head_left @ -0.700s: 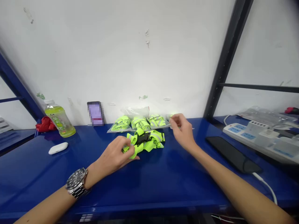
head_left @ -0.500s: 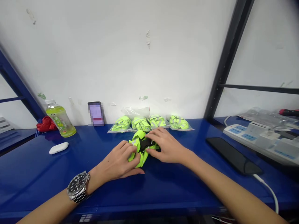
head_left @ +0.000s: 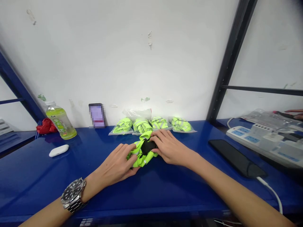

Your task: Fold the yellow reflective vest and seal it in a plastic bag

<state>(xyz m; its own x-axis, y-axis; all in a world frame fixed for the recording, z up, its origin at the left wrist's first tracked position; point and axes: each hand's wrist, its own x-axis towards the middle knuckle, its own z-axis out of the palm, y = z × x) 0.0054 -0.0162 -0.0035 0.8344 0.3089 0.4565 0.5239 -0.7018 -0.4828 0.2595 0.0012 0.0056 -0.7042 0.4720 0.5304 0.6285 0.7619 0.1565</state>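
A bundled neon-yellow reflective strap (head_left: 136,160) with a black buckle (head_left: 148,147) lies on the blue table between my hands. From the left side, my left hand (head_left: 121,161) grips the bundle, its fingers curled over the yellow band and the thumb below. On the other side, my right hand (head_left: 169,146) is closed round the bundle's right end, with fingertips at the buckle; part of the bundle is hidden under it. Behind it, clear bags (head_left: 142,126) with similar yellow bundles stand in a row by the wall.
At the left are a green drink bottle (head_left: 61,121), a red cloth (head_left: 46,126), a white earbud case (head_left: 59,150) and a propped phone (head_left: 97,115). A dark phone (head_left: 236,157) on a white cable and a power strip (head_left: 265,140) lie right. Another person's hand (head_left: 295,111) shows at the right edge.
My left hand has shifted slightly left with the bundle, and the black buckle now faces up more. My right fingers have drawn closer together. Another person's hand has appeared at the right edge.
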